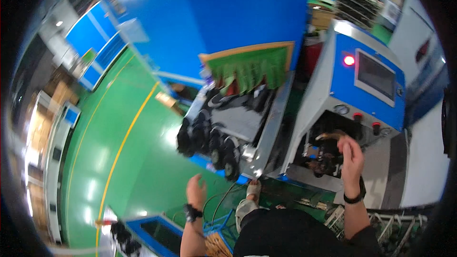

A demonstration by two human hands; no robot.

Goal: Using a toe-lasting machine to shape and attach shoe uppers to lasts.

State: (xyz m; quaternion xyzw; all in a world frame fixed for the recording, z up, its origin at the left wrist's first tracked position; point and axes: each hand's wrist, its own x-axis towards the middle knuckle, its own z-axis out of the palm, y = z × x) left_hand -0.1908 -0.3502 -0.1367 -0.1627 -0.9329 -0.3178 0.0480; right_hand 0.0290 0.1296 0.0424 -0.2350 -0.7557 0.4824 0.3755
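My right hand [351, 162], with a dark band at its wrist, is raised at the front opening of a blue-and-white machine [314, 95]. Its fingers are drawn together beside a thin curved brown piece [329, 136], which seems to be between the fingertips; its kind is unclear. Dark mechanism parts [321, 159] sit inside the opening, just left of that hand. My left hand [195, 190] hangs in the air below the conveyor, fingers loosely apart, holding nothing visible. Above it, several black shoe-like pieces [216, 150] line the near left edge of the conveyor [238, 123].
A green fringed curtain [250, 69] hangs across the mouth of a large blue cabinet [228, 9]. The machine carries a dark screen [376, 76], a lit red lamp [349, 60] and red buttons [358, 117]. A white wire rack [395, 226] stands at lower right, a blue-framed cart [154, 233] at lower left.
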